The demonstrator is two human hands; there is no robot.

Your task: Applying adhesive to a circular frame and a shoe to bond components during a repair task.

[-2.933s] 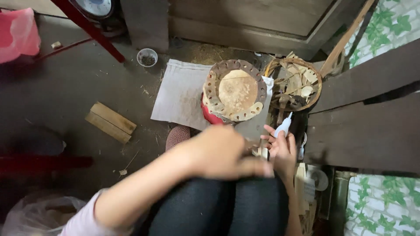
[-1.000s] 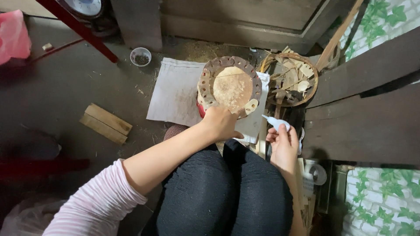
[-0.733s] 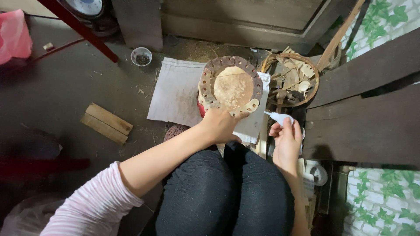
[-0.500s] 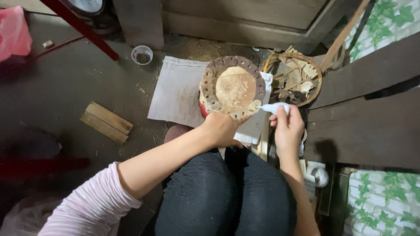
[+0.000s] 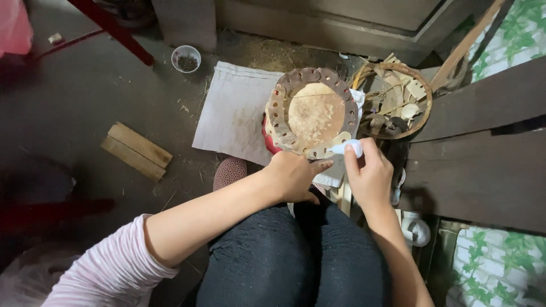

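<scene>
Bare floor (image 5: 79, 108) lies open left of the cloth (image 5: 233, 113); a scrap-filled basket (image 5: 398, 99) and dark planks (image 5: 483, 170) hem in the disc (image 5: 313, 111) on the right.

The left hand (image 5: 293, 176) hides the round drum's (image 5: 313, 111) near edge, and the small cup's (image 5: 186, 58) contents are indistinct.

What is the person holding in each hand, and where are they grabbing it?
The right hand pinches a small white tube around its body. The left hand steadies the round woven disc at its near edge.
</scene>
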